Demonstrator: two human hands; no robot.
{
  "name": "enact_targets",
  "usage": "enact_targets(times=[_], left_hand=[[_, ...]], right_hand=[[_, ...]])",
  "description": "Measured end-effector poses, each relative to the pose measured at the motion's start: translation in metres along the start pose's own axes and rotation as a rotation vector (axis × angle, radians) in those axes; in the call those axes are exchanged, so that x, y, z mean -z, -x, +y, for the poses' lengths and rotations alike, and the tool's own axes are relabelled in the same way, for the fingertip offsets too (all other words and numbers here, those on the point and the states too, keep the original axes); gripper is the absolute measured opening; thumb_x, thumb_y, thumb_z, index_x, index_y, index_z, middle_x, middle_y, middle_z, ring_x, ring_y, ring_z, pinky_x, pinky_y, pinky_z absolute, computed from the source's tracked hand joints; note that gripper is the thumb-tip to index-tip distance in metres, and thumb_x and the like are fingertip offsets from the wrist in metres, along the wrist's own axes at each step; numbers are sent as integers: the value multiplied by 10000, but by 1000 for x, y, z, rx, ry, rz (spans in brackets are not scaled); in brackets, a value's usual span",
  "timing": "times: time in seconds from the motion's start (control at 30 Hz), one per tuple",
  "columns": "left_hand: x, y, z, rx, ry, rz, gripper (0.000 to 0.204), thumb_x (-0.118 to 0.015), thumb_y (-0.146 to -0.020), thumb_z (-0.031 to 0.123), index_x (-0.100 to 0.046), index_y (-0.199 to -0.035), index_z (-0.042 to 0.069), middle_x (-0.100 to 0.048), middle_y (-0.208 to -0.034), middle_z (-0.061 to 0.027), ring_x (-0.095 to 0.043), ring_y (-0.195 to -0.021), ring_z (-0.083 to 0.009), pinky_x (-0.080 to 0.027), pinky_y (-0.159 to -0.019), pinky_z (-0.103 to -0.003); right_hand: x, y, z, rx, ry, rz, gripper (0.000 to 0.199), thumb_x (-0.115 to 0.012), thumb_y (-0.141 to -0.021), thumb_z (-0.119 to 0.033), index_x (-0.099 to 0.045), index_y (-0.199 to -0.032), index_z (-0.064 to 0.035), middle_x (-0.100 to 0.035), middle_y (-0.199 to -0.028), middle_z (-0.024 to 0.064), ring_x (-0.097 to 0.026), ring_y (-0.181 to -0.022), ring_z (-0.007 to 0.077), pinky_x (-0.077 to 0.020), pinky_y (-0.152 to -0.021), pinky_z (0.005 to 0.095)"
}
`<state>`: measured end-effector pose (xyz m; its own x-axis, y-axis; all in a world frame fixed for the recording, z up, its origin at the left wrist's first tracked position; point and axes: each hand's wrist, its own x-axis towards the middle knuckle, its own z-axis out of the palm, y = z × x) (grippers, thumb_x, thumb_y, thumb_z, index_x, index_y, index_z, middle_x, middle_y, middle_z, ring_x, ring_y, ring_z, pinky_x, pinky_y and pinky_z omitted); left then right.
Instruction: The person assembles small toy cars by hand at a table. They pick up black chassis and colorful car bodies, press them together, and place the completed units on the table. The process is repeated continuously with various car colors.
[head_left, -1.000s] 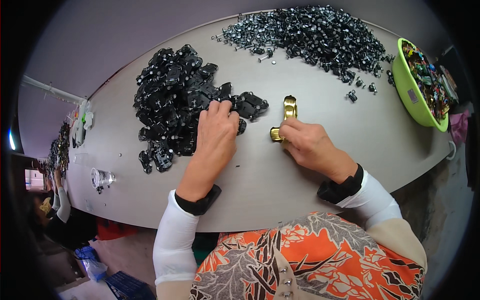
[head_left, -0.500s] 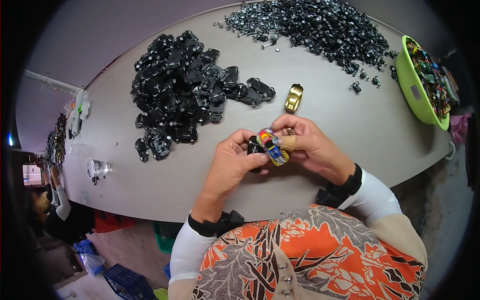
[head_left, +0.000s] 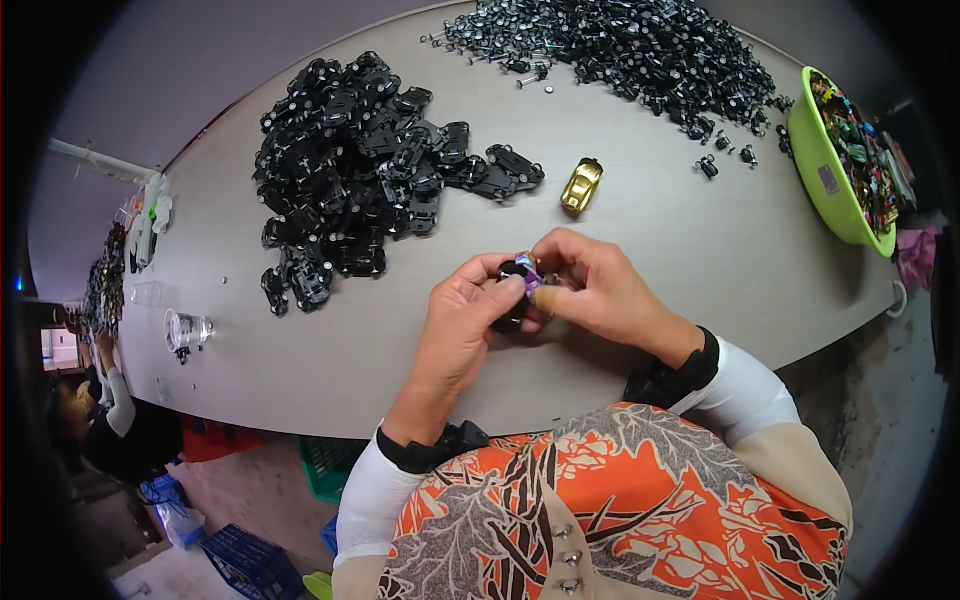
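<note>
Close together over the near middle of the table, both my hands work on toy car parts. My left hand [head_left: 457, 322] is closed on a black toy car chassis [head_left: 511, 318], its thumb pressed over it. In the fingers of my right hand [head_left: 608, 294] is a small multicoloured toy car body [head_left: 528, 264], purple and blue where it shows. The two parts are against each other; fingers hide much of both, so I cannot tell whether they are joined. Beyond my hands a gold toy car [head_left: 582, 186] rests on the table.
A heap of black toy car chassis [head_left: 340, 165] lies to the left. Farther back is a pile of wheel-and-axle pieces [head_left: 640, 55]. At right a green basin [head_left: 825, 165] holds many colourful car bodies. A clear cup [head_left: 186, 329] stands far left, near another person [head_left: 130, 425].
The car body in my right hand has turned and is now more covered by my fingers. My hands remain close together. The whole view has shifted slightly.
</note>
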<state>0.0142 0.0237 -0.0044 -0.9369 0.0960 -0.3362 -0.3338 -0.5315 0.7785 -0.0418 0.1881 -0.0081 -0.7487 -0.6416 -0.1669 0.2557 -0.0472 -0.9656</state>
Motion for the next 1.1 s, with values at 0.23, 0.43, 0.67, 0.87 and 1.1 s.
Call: enact_targets(times=[0.23,0.43,0.67,0.87,1.1], left_hand=[[-1,7,4,14,16,49,335,-466,-839,-23,-460,-1171,-66,-602,-992,-143,-632,-842,-216,-564,-738,-350],[-2,6,-4,16,-20,50,305,-464,-856,-26,-496,-1159,-43,-602,-989,-86,-615,-850,-147,-567,-721,-315],[5,8,4,-62,-261,119,242,-532,-851,15,-548,-1089,-26,-624,-923,-77,-632,-719,-144,-528,-562,-230],[7,6,5,22,-78,49,205,-599,-833,38,-547,-1019,-32,-620,-888,-91,-623,-657,-134,-498,-531,-194],[2,10,-5,-84,-18,38,371,-682,-739,-34,-559,-1089,-31,-622,-953,-86,-602,-813,-114,-525,-724,-238]], right_hand=[[17,-1,-12,46,-31,71,297,-584,-756,32,-490,-1036,-1,-526,-827,12,-509,-709,55,-424,-598,206],[0,6,-14,158,447,39,253,-604,-704,-3,-536,-948,-2,-549,-769,46,-512,-630,59,-417,-536,226],[2,7,-15,154,378,86,275,-596,-706,-1,-529,-972,-7,-529,-759,37,-467,-593,55,-385,-526,208],[4,7,-6,277,369,-48,276,-585,-702,10,-535,-972,-17,-534,-771,10,-452,-605,36,-367,-526,192],[-4,11,-15,159,346,10,283,-562,-741,25,-498,-1016,-2,-539,-804,23,-456,-626,24,-377,-531,188]])
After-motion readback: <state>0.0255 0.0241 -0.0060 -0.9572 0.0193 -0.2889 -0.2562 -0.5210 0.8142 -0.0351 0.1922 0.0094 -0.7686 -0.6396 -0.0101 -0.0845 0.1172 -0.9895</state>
